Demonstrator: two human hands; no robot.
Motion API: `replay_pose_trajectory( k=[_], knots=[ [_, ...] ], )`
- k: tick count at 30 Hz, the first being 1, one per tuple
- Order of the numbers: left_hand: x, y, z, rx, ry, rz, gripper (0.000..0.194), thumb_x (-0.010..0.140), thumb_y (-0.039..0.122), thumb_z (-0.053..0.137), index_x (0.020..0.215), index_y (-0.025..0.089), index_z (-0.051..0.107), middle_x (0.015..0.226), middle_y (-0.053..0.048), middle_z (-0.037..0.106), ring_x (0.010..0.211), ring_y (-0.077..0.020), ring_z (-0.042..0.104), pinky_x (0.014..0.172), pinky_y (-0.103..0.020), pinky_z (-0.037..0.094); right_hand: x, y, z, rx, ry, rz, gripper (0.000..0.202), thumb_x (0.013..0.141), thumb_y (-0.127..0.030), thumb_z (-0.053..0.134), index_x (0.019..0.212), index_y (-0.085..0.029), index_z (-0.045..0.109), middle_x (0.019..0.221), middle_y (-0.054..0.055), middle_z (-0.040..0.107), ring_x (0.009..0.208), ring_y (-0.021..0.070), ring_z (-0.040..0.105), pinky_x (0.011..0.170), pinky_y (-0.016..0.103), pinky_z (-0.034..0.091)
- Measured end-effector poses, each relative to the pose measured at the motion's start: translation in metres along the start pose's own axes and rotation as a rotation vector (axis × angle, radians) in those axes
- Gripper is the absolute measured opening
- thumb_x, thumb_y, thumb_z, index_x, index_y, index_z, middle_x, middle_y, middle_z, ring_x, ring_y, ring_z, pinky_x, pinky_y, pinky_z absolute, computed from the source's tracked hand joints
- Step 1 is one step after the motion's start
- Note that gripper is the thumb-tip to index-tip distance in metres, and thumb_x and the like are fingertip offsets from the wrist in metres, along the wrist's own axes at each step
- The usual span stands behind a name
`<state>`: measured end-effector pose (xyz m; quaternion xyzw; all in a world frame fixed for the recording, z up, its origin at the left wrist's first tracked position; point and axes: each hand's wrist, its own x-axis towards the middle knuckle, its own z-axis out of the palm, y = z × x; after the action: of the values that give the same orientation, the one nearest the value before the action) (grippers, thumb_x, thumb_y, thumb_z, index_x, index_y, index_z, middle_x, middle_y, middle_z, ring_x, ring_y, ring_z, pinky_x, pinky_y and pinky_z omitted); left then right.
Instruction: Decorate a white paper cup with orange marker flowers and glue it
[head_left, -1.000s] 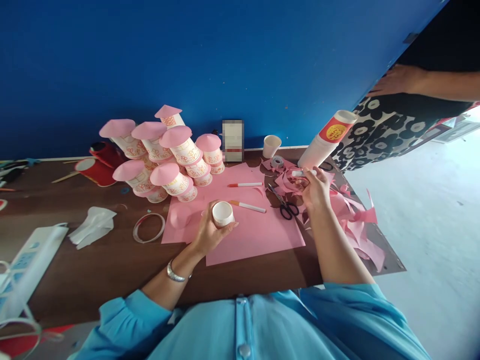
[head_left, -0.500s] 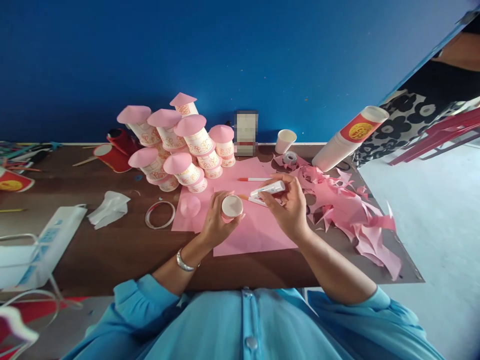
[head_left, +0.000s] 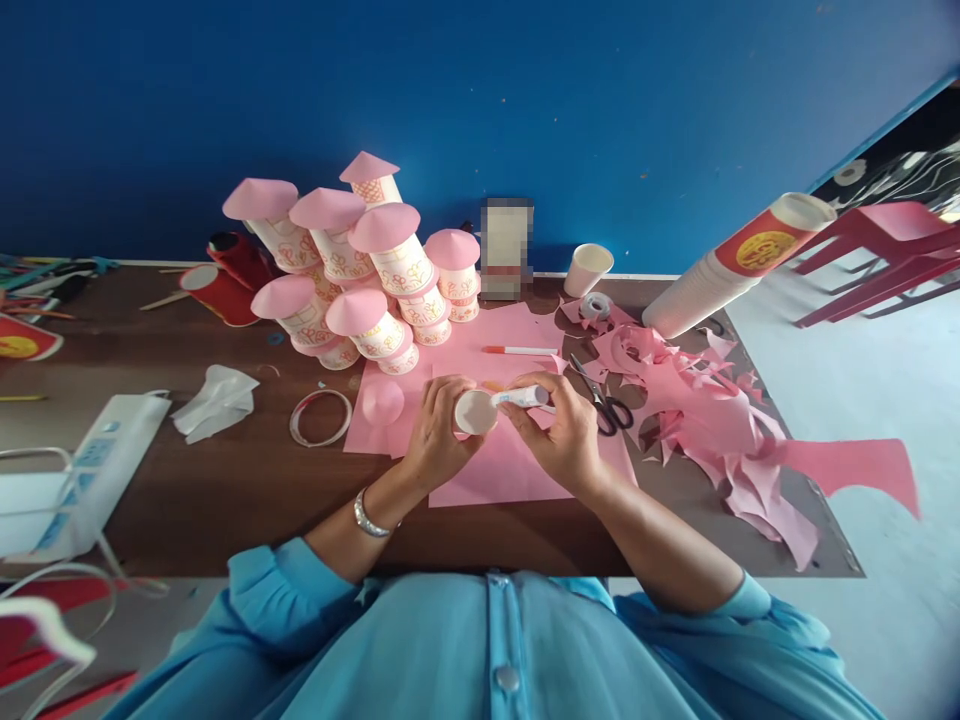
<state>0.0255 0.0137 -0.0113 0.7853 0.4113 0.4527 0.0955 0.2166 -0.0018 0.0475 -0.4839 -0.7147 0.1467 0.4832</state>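
My left hand [head_left: 442, 430] is wrapped round a small paper cup [head_left: 475, 412], its pale round end facing up. A white glue stick [head_left: 523, 397] is gripped in my right hand [head_left: 566, 430], and its tip meets the cup's rim or stops just beside it. Both hands are over sheets of pink paper [head_left: 510, 480]. On the paper lie an orange-ended marker [head_left: 521, 351] and a small pink paper cone [head_left: 383, 402]. Behind my left hand stand several stacked paper-cup towers [head_left: 386, 260] with pink cone roofs and drawn patterns.
Black scissors [head_left: 604, 405] and pink scraps [head_left: 697, 410] lie to the right, one strip hanging past the table edge. A tall stack of cups [head_left: 705, 285] leans there. A tape roll [head_left: 321, 418], crumpled white paper [head_left: 217, 403] and a power strip [head_left: 105, 470] are at left.
My right hand has brought the glue stick left to the cup's rim. The scissors now show beside it. The view has shifted slightly, and the person at the right has left view.
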Motion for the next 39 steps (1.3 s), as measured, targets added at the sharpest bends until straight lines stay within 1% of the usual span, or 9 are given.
replay_pose_trajectory(
  k=[8, 13, 17, 19, 24, 28, 31, 34, 39],
  knots=[
    [0.0, 0.001, -0.002, -0.002, -0.018, -0.045, 0.048, 0.083, 0.021, 0.076, 0.122, 0.023, 0.049, 0.113, -0.009, 0.065, 0.105, -0.0263, 0.063, 0.09, -0.043, 0.053, 0.0, 0.012, 0.004, -0.003, 0.04, 0.032, 0.012, 0.095, -0.032, 0.07, 0.101, -0.027, 0.062, 0.092, 0.001, 0.076, 0.078, 0.018, 0.072, 0.071, 0.03, 0.059],
    [0.002, 0.001, -0.001, 0.035, 0.004, -0.022, 0.05, 0.082, 0.017, 0.073, 0.125, 0.023, 0.048, 0.113, -0.01, 0.065, 0.105, -0.0267, 0.064, 0.088, -0.043, 0.053, -0.001, 0.005, 0.0, 0.032, 0.079, 0.047, 0.015, 0.093, -0.031, 0.073, 0.103, -0.028, 0.062, 0.094, 0.0, 0.075, 0.079, 0.0173, 0.073, 0.072, 0.028, 0.059],
    [0.001, 0.0, 0.001, 0.006, 0.009, -0.019, 0.046, 0.082, 0.017, 0.072, 0.121, 0.022, 0.05, 0.111, -0.009, 0.065, 0.103, -0.0262, 0.063, 0.087, -0.042, 0.054, -0.004, 0.0, 0.001, 0.034, 0.05, -0.01, 0.015, 0.095, -0.033, 0.071, 0.105, -0.028, 0.061, 0.094, 0.001, 0.076, 0.08, 0.0178, 0.074, 0.072, 0.029, 0.06],
    [0.001, 0.0, 0.001, 0.007, 0.01, -0.032, 0.043, 0.082, 0.019, 0.073, 0.118, 0.022, 0.051, 0.11, -0.009, 0.065, 0.102, -0.026, 0.063, 0.087, -0.042, 0.054, -0.005, 0.002, 0.003, 0.033, 0.035, -0.01, 0.015, 0.096, -0.033, 0.07, 0.106, -0.027, 0.06, 0.095, 0.002, 0.077, 0.081, 0.0186, 0.074, 0.074, 0.03, 0.06],
    [0.002, 0.0, 0.0, -0.01, 0.034, -0.068, 0.045, 0.082, 0.023, 0.078, 0.119, 0.022, 0.052, 0.111, -0.009, 0.065, 0.103, -0.0257, 0.063, 0.089, -0.042, 0.055, -0.005, 0.01, 0.007, 0.058, 0.041, 0.063, 0.016, 0.095, -0.036, 0.07, 0.102, -0.026, 0.06, 0.092, 0.002, 0.076, 0.077, 0.018, 0.073, 0.07, 0.03, 0.06],
    [0.001, 0.001, 0.0, -0.088, 0.008, -0.166, 0.052, 0.081, 0.025, 0.081, 0.124, 0.024, 0.052, 0.116, -0.008, 0.065, 0.107, -0.0245, 0.065, 0.092, -0.041, 0.056, -0.004, 0.015, 0.008, 0.104, 0.028, 0.148, 0.018, 0.093, -0.038, 0.071, 0.1, -0.026, 0.061, 0.089, 0.002, 0.074, 0.075, 0.0169, 0.072, 0.068, 0.028, 0.06],
    [-0.001, -0.001, 0.002, -0.132, 0.006, -0.228, 0.053, 0.079, 0.024, 0.082, 0.124, 0.024, 0.053, 0.115, -0.007, 0.067, 0.103, -0.0232, 0.067, 0.088, -0.039, 0.057, -0.003, 0.016, 0.008, 0.132, 0.06, 0.153, 0.016, 0.093, -0.037, 0.071, 0.099, -0.026, 0.061, 0.09, 0.001, 0.073, 0.076, 0.0168, 0.072, 0.068, 0.028, 0.061],
    [-0.003, -0.004, 0.005, -0.137, 0.024, -0.245, 0.055, 0.077, 0.027, 0.083, 0.121, 0.023, 0.051, 0.112, -0.006, 0.065, 0.099, -0.0228, 0.067, 0.085, -0.039, 0.058, -0.002, 0.014, 0.006, 0.189, 0.079, 0.144, 0.014, 0.094, -0.034, 0.069, 0.103, -0.026, 0.061, 0.094, 0.001, 0.072, 0.078, 0.0154, 0.071, 0.069, 0.027, 0.062],
    [-0.004, -0.004, 0.0, -0.129, -0.027, -0.207, 0.055, 0.084, 0.028, 0.073, 0.13, 0.02, 0.044, 0.118, -0.011, 0.061, 0.107, -0.0257, 0.065, 0.095, -0.045, 0.057, -0.003, 0.011, 0.004, 0.298, 0.058, 0.202, 0.015, 0.096, -0.035, 0.067, 0.107, -0.026, 0.06, 0.097, 0.001, 0.071, 0.083, 0.0145, 0.07, 0.07, 0.026, 0.06]
  ],
)
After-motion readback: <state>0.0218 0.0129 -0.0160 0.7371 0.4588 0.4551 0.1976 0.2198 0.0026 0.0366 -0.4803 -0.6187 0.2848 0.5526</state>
